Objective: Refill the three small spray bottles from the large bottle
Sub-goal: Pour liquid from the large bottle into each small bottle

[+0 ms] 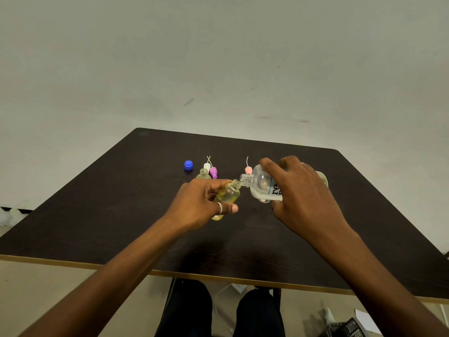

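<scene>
My right hand (301, 190) grips the large clear bottle (261, 184), tipped on its side with its open neck pointing left. That neck touches the mouth of a small bottle (229, 194) of yellowish liquid, which my left hand (201, 205) holds tilted above the table. A second small open bottle (203, 174) stands upright behind my left hand. Part of another pale bottle (323, 178) shows behind my right hand. Three spray tops lie on the table: white (207, 165), purple (213, 171) and pink (248, 170).
A blue cap (188, 164) lies at the back left of the dark table (121, 203). A pale wall rises behind the table. My legs and some cables show below the near edge.
</scene>
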A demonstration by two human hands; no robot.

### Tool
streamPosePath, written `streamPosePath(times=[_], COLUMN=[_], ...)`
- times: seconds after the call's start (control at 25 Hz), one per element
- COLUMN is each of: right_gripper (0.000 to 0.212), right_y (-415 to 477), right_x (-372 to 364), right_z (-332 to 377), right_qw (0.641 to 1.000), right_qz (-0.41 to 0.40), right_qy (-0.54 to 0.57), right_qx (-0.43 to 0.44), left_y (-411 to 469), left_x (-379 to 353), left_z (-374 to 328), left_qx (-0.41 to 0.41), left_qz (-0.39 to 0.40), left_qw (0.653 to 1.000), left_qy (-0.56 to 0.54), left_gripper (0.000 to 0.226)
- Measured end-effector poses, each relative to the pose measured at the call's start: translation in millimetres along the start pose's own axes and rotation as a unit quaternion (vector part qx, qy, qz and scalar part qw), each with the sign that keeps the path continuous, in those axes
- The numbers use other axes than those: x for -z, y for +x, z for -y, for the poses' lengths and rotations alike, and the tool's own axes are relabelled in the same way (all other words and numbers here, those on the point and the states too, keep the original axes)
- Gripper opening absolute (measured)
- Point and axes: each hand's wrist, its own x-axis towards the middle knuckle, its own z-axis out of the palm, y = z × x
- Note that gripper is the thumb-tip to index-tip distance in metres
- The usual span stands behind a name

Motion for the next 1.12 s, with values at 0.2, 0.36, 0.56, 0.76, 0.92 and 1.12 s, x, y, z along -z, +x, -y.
streamPosePath(times=[0.2, 0.36, 0.56, 0.76, 0.92, 1.12], right_gripper=[0.077, 0.077, 0.077, 0.078, 0.077, 0.078], right_y=[0.7, 0.3, 0.9, 0.8, 0.6, 0.7], right_x=[0.8, 1.5, -0.6, -0.8, -0.3, -1.3], right_z=[1.5, 1.6, 0.6, 0.0, -0.1, -0.5], right_qw=[1.0, 1.0, 1.0, 1.0, 1.0, 1.0], right_qz=[0.003, 0.001, -0.004, -0.002, -0.001, -0.001], right_qy=[0.004, 0.003, 0.002, 0.0, 0.003, 0.001], right_qx=[0.0, -0.001, 0.002, 0.004, 0.003, 0.004], left_y=[0.0, 0.2, -0.3, -0.7, -0.9, 0.1], left_x=[0.1, 0.2, 0.0, 0.2, 0.1, -0.2], left_z=[0.4, 0.0, -0.1, -1.4, -1.0, -0.9], left_qx=[-0.002, -0.004, -0.004, -0.005, -0.004, -0.001], left_qz=[0.0, 0.0, -0.003, -0.002, -0.001, 0.001], left_qw=[1.0, 1.0, 1.0, 1.0, 1.0, 1.0], left_qy=[-0.003, 0.001, -0.004, -0.004, -0.007, -0.005], left_gripper=[0.058, 0.058, 0.057, 0.056, 0.056, 0.058])
